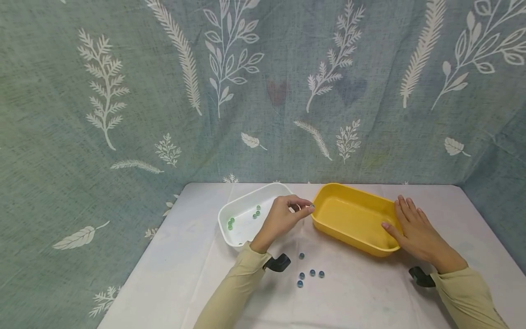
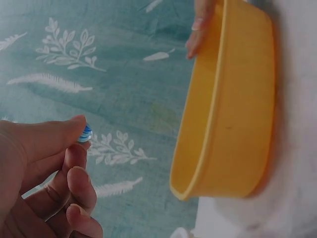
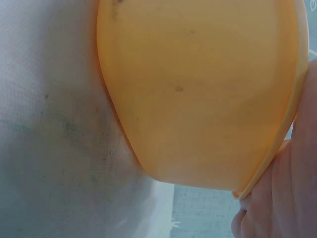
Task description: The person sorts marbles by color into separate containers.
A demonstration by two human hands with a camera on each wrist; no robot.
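While five blue marbles lie loose at lower centre, suggesting unfinished work, the right hand, fingers extended, rests against the yellow tray at right. At centre, the left hand pinches another blue marble at its fingertips, beside that tray's rim. No marble shows inside; green marbles already occupy the white tray, left of centre.

ahead of you hangs a blue-green cloth printed with white leaves and feathery sprigs — two faint heart shapes among them — and below it spreads your pale, lightly creased table.
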